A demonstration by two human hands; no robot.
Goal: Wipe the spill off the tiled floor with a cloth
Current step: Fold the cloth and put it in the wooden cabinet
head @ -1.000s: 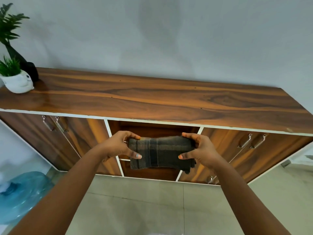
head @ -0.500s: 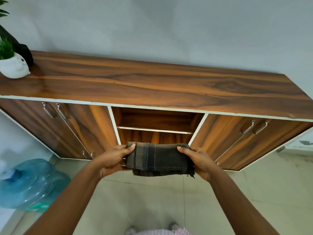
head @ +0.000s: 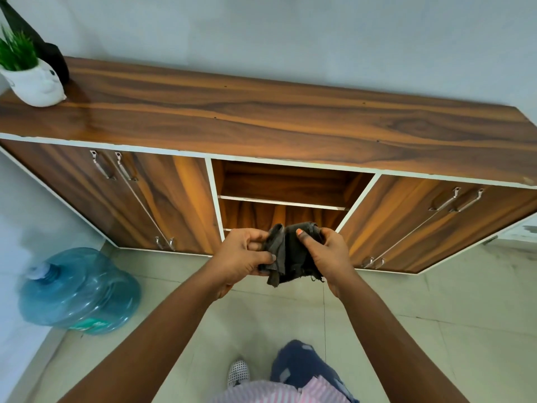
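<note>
Hands, left hand [head: 242,257] and right hand [head: 329,254], grip bunched cloth [head: 289,253] above tiled floor [head: 436,330].

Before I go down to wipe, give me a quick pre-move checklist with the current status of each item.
1. Dark checked cloth in hand: ok, left hand and right hand both grip it.
2. Cloth spread flat for wiping: not ok, bunched.
3. Spill located on beige tiled floor: cannot tell, none visible.
4. Blue plastic water jug clear of path: ok, off left.
5. Cloth on the floor: not ok, held up.
</note>
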